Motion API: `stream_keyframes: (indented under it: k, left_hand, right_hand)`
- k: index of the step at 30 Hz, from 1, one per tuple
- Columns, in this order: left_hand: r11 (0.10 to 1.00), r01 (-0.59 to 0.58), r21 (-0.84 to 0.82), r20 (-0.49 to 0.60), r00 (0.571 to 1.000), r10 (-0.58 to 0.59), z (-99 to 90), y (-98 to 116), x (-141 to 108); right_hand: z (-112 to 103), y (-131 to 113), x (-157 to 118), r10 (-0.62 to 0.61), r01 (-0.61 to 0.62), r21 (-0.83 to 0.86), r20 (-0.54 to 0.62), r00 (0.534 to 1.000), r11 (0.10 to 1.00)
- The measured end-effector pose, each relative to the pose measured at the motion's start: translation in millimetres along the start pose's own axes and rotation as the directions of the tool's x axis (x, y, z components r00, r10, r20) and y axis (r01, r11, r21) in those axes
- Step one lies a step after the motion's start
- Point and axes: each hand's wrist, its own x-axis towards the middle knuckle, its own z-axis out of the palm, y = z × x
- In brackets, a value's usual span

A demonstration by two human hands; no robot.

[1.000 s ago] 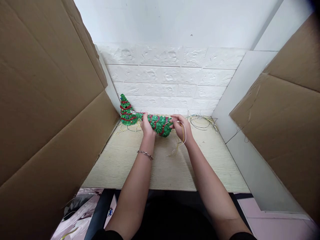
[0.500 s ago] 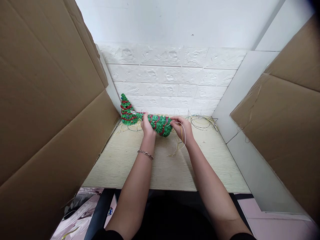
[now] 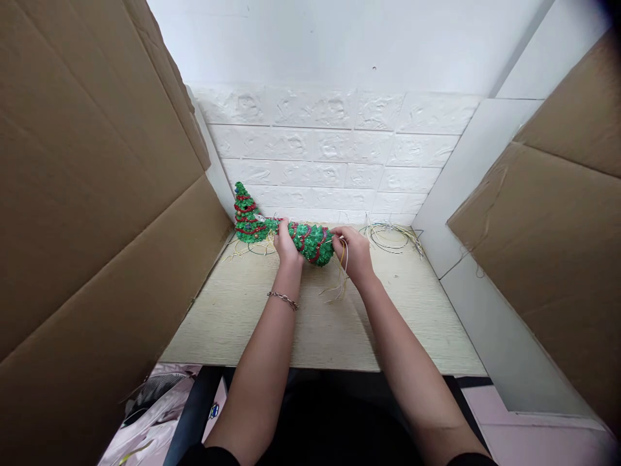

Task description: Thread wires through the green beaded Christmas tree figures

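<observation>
A small green beaded tree point(image 3: 316, 244) with red garland lies tilted on its side just above the table, its wide base to the right. My left hand point(image 3: 286, 242) is wrapped round its narrower part. At the base, my right hand point(image 3: 353, 251) is closed in a pinch on thin wires. White and yellow wires point(image 3: 344, 265) loop down beside those fingers, their loose ends near the tabletop. A second green tree point(image 3: 248, 217) with red garland stands upright at the back left.
The pale wooden table point(image 3: 334, 330) meets a white brick-patterned wall. A bundle of loose wires point(image 3: 395, 234) lies at the back right, and more wires lie under the standing tree. Cardboard panels point(image 3: 97, 194) flank both sides.
My right hand has turned slightly and its fingers have drawn closer together. The white and yellow wire loop has become narrower and shifted left. My left hand has barely moved.
</observation>
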Motion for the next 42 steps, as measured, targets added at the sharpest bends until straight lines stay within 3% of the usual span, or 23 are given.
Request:
stream_keyframes:
  k: [9,20,32,42]
  left_hand:
    - [1.0,-0.017,0.013,-0.01,1.0,0.018,1.1,0.0,-0.6]
    - [1.0,-0.028,-0.007,-0.004,1.0,0.028,1.6,1.6,-1.3]
    - [0.999,-0.033,-0.006,-0.018,0.999,0.033,3.6,3.3,-5.0]
    - [0.999,-0.039,0.009,0.005,0.999,0.039,2.5,3.1,-4.4]
  right_hand:
    - [-0.9,-6.2,-1.6,-0.059,0.064,-0.134,0.04,0.997,0.989]
    - [-4.6,-11.7,-2.0,-0.053,0.095,-0.217,0.191,0.98,0.971]
    - [-0.5,-18.4,-5.7,-0.04,0.125,-0.393,0.217,0.975,0.911]
    - [6.4,-11.9,-7.0,0.02,-0.001,-0.153,0.126,0.992,0.988]
